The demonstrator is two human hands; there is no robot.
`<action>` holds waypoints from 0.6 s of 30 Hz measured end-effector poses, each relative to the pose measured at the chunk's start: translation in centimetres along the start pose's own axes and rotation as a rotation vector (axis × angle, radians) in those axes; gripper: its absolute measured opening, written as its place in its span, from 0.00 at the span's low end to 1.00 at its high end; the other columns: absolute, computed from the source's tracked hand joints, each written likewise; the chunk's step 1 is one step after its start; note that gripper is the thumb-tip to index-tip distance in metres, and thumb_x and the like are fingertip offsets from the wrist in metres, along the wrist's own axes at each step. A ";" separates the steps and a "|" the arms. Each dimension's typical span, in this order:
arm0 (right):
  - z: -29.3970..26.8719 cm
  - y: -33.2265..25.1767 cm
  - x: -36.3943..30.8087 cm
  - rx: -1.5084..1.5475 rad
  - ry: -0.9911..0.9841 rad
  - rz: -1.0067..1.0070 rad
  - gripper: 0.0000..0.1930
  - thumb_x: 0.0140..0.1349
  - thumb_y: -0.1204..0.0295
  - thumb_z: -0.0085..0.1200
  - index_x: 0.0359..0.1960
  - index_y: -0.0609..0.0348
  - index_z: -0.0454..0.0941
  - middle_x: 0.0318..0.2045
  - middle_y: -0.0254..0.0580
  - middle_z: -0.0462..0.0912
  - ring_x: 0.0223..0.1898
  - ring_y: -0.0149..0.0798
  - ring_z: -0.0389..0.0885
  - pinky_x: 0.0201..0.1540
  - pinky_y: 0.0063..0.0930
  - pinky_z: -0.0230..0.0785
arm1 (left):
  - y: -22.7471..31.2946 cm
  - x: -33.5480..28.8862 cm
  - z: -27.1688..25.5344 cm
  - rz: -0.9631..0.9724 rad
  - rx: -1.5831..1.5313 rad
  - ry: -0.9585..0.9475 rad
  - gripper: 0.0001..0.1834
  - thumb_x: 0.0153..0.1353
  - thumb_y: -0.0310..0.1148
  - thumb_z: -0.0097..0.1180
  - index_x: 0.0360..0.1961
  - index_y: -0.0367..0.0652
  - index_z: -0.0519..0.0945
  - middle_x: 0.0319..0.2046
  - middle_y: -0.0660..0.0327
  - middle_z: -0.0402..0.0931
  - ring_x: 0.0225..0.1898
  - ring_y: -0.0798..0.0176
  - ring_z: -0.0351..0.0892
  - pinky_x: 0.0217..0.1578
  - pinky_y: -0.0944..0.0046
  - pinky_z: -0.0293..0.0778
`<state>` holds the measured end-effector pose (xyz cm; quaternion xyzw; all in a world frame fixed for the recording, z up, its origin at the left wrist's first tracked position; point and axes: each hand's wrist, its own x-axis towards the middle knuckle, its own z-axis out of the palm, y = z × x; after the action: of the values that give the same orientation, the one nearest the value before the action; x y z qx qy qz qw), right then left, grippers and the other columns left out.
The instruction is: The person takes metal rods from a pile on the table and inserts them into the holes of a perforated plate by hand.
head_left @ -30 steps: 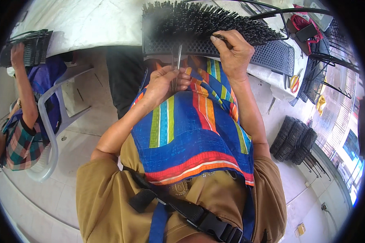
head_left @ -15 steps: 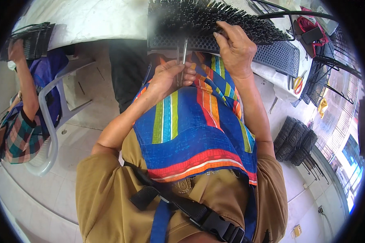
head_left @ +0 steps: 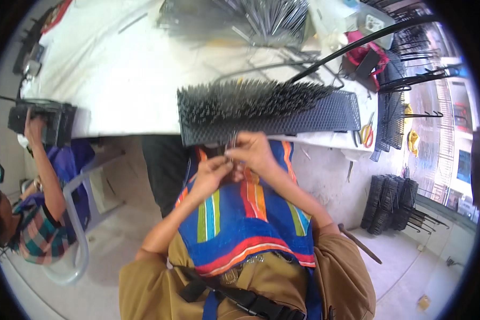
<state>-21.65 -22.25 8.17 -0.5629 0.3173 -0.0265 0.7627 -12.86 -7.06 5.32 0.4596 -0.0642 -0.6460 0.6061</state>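
Observation:
Over my lap, in front of a black perforated panel (head_left: 325,120), my two hands meet. My left hand (head_left: 212,177) is closed in a pinch around a slim metal tool with thin prongs, which is blurred and mostly covered by the fingers. Right beside it my right hand (head_left: 253,152) pinches at the tool's upper end; whatever small piece it grips is hidden. Packed upright in the panel are rows of short black bristle-like pieces (head_left: 245,101). A striped blue cloth (head_left: 229,213) lies across my lap beneath both hands.
A bundle of dark thin strips (head_left: 274,21) lies at the table's far side. Yellow-handled scissors (head_left: 366,136) rest by the right edge. A black curved rod (head_left: 368,42) reaches over the table. On the left a co-worker's hand (head_left: 34,128) is at a black mesh box (head_left: 58,122).
My right hand has come down from the bristle-like pieces to meet my left hand. The view has shifted, showing more of the table's far side.

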 end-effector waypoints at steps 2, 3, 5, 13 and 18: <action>0.1 0.5 -0.7 0.157 0.001 0.028 0.02 0.55 0.81 0.60 0.29 0.64 0.79 0.21 0.32 0.78 0.18 0.22 0.74 0.19 0.18 0.65 | 0.3 -0.4 0.4 -0.022 -0.026 -0.037 0.13 0.69 0.26 0.46 0.48 0.30 0.77 0.39 0.53 0.81 0.39 0.60 0.83 0.45 0.63 0.80; 0.2 0.3 -0.8 0.224 -0.027 0.030 0.01 0.56 0.81 0.59 0.28 0.64 0.79 0.21 0.30 0.78 0.19 0.22 0.74 0.20 0.18 0.65 | 0.5 -0.6 0.5 -0.012 -0.024 -0.045 0.13 0.69 0.27 0.47 0.49 0.30 0.77 0.40 0.53 0.81 0.40 0.61 0.83 0.46 0.63 0.79; 0.4 0.0 -0.6 0.072 0.044 -0.169 0.02 0.54 0.80 0.60 0.27 0.63 0.79 0.22 0.31 0.77 0.20 0.23 0.74 0.19 0.20 0.64 | -0.3 -0.3 0.7 0.211 0.132 0.100 0.12 0.68 0.28 0.49 0.46 0.31 0.77 0.38 0.54 0.81 0.37 0.62 0.83 0.42 0.64 0.79; 3.0 -2.6 -3.0 -1.085 -0.163 -0.962 0.05 0.46 0.74 0.56 0.25 0.56 0.73 0.29 0.40 0.76 0.28 0.45 0.78 0.31 0.37 0.72 | 2.9 -1.2 0.4 -0.239 -0.346 0.143 0.09 0.66 0.31 0.52 0.39 0.36 0.79 0.31 0.56 0.81 0.30 0.65 0.81 0.32 0.65 0.79; 3.6 -2.1 -2.7 -1.040 -0.234 -0.949 0.10 0.46 0.74 0.59 0.32 0.58 0.76 0.30 0.43 0.78 0.30 0.46 0.79 0.33 0.35 0.72 | 1.7 -1.2 -1.9 -0.102 -0.232 0.074 0.09 0.66 0.29 0.50 0.40 0.36 0.80 0.33 0.55 0.82 0.32 0.64 0.83 0.31 0.65 0.79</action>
<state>-21.26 -18.93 11.85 -0.9304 -0.0744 -0.1403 0.3305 -10.60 -5.57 5.97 0.4126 0.0568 -0.6616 0.6236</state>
